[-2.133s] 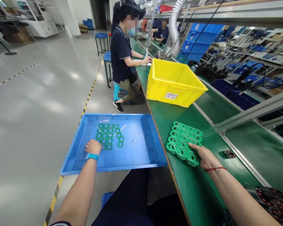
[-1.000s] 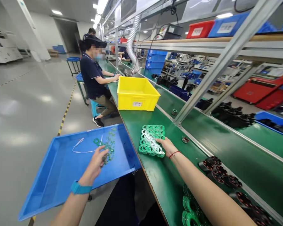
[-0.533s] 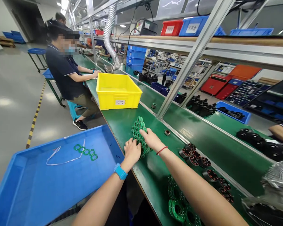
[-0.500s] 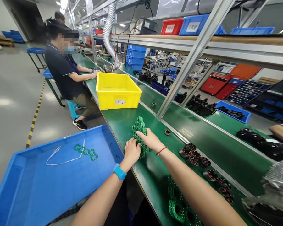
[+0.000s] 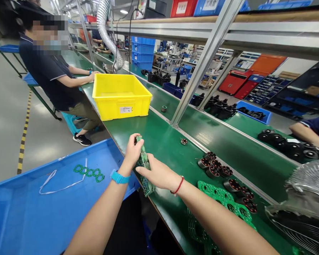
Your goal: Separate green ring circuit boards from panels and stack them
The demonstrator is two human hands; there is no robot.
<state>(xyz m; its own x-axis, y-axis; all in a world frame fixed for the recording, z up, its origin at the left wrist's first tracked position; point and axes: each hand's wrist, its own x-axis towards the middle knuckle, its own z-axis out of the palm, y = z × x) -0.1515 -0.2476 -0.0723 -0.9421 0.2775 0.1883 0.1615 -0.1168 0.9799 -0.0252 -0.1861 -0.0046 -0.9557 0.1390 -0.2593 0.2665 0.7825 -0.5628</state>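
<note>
Between my hands, above the green bench's front edge, a stack of green circuit boards (image 5: 144, 161) stands on its side, seen edge-on. My left hand (image 5: 133, 150) grips its far end, with thumb and fingers round it. My right hand (image 5: 161, 173) lies along the near right side, thumb across the stack's edge and fingers behind it, partly hidden. More green ring-shaped circuit boards (image 5: 215, 191) lie in piles on the bench, partly behind my right forearm. One strip of ring boards (image 5: 89, 171) and a white strap (image 5: 46, 183) lie in the blue tray (image 5: 23, 212) at the left.
A yellow bin (image 5: 122, 108) stands ahead on the bench (image 5: 159, 131). Several motor stators with copper windings (image 5: 215, 164) sit at the right, one small one (image 5: 184, 141) apart. A metal post (image 5: 195, 71) rises behind. A co-worker (image 5: 48, 71) sits at the far left.
The board stack has been turned from face-on to edge-on and brought nearer the bench edge. My left hand has shifted to its far end. The view has swung slightly right and down.
</note>
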